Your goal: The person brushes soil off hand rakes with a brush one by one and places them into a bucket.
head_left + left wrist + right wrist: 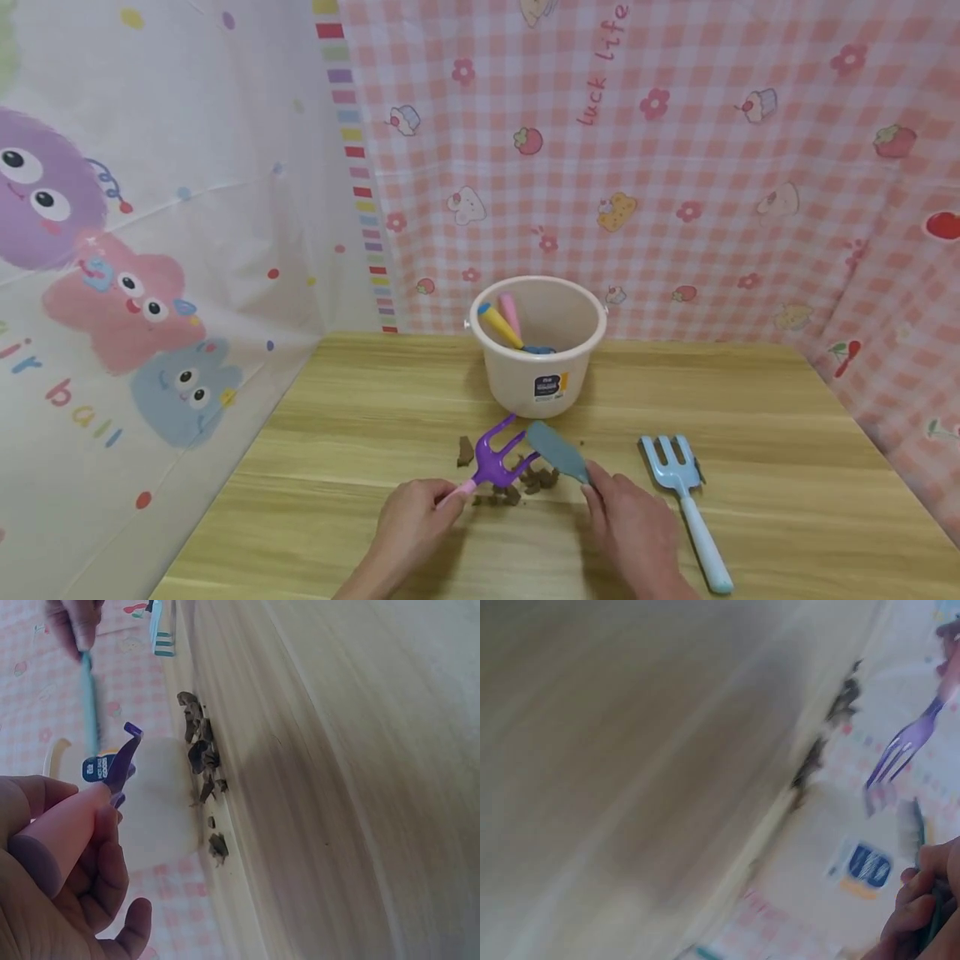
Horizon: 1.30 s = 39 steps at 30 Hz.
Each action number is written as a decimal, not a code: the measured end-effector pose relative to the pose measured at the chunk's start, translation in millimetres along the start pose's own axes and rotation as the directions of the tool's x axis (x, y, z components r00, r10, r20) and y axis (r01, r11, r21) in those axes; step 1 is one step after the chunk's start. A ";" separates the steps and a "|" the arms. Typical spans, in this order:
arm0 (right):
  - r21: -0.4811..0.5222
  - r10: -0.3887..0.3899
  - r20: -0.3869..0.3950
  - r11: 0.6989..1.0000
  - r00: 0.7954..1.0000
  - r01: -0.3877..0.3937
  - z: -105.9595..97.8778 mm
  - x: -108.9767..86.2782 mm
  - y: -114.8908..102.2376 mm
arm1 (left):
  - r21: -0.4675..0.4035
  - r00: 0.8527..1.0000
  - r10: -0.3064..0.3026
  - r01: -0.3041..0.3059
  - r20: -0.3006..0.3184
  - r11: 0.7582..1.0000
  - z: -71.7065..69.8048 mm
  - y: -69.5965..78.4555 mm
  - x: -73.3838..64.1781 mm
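Note:
My left hand (pixel 416 521) grips the pink handle of a purple garden hand fork (pixel 497 463). In the left wrist view the pink handle (pixel 64 832) lies between thumb and curled fingers. My right hand (pixel 632 525) grips a teal hand trowel (pixel 558 452) with a flat, rounded blade. The blade's tip is close beside the fork's tines, both held over several dark brown clumps (pixel 538 479) on the table. From the right wrist the tines point toward the trowel, which shows nearly edge-on and blurred. Another brown piece (pixel 465 451) lies left of the fork.
Behind the hands stands a cream bucket (pixel 517 383) with a dark label, holding yellow-handled and pink-handled tools (pixel 501 325). A light blue hand fork (pixel 697 521) lies on the wooden table (pixel 345 417) at the right. Printed cloths (pixel 675 167) hang along the back and sides.

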State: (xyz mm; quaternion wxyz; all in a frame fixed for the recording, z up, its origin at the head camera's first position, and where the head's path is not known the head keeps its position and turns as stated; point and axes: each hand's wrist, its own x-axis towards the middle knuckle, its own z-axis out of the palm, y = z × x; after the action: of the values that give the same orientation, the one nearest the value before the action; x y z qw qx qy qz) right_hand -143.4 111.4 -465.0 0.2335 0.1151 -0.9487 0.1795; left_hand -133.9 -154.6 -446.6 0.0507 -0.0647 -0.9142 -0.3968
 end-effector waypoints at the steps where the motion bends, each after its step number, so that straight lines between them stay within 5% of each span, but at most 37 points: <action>1: 0.023 -0.019 0.004 1.000 1.000 0.019 0.5 0.5 -4.3 | -0.008 1.000 -0.004 0.004 0.006 1.000 0.0 0.8 0.1; 6: 0.103 -0.071 0.050 0.992 0.996 0.065 8.2 -0.3 -22.6 | -0.032 0.999 -0.002 0.003 0.039 0.999 1.2 5.1 -0.3; 18: 0.033 0.061 0.059 0.997 0.996 -0.063 8.0 5.8 -2.9 | 0.001 0.999 0.030 -0.030 0.034 1.000 3.7 6.2 -2.8; 30: 0.126 -0.046 0.066 0.991 0.997 0.038 4.0 -7.3 -11.2 | 0.038 0.998 0.050 -0.049 -0.034 0.998 -1.5 5.0 4.2; 39: 0.015 -0.005 0.046 1.000 0.999 0.004 2.9 -4.4 0.6 | 0.064 0.998 0.043 -0.040 -0.046 0.997 -7.0 4.6 4.1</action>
State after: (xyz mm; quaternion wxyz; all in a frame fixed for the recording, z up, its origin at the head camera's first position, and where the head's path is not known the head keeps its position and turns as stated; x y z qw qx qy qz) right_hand -140.9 111.4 -469.7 0.2109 0.1231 -0.9522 0.1833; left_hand -137.0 -156.3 -438.0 0.0826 -0.0725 -0.9233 -0.3679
